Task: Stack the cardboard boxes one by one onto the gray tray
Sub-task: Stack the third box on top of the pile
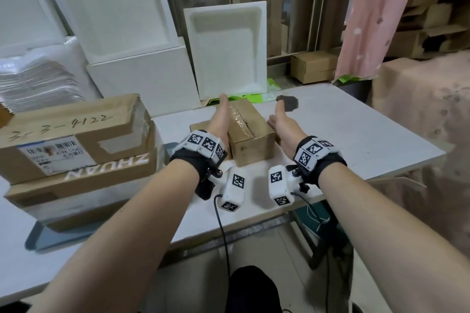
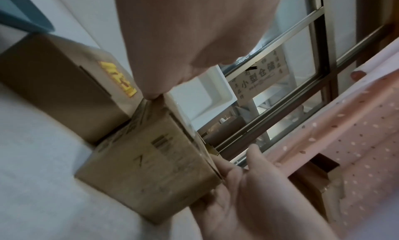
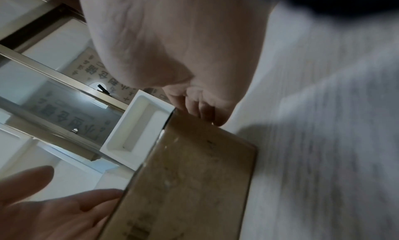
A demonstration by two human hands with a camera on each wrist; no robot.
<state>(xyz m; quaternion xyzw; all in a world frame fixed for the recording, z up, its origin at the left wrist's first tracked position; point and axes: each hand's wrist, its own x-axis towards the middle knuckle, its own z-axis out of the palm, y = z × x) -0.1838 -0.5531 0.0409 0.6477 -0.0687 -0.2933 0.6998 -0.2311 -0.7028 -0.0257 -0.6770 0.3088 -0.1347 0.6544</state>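
Note:
A small taped cardboard box (image 1: 250, 129) (image 2: 151, 166) (image 3: 190, 184) stands on the white table (image 1: 356, 140). My left hand (image 1: 220, 119) lies against its left side and my right hand (image 1: 281, 123) against its right side, both thumbs raised. In the right wrist view my fingers (image 3: 198, 110) touch the box's far end. A lower cardboard box (image 1: 199, 126) (image 2: 60, 90) sits just left of it, partly hidden by my left hand. At the left, the gray tray (image 1: 38, 240) (image 2: 26, 16) carries a stack of larger boxes (image 1: 76, 140).
White foam lids (image 1: 226, 48) and a foam box (image 1: 142, 79) lean behind the table by the window. A pile of plastic sheets (image 1: 38, 79) is at far left. A pink curtain (image 1: 376, 20) hangs at the right, with another carton (image 1: 312, 66) on the sill.

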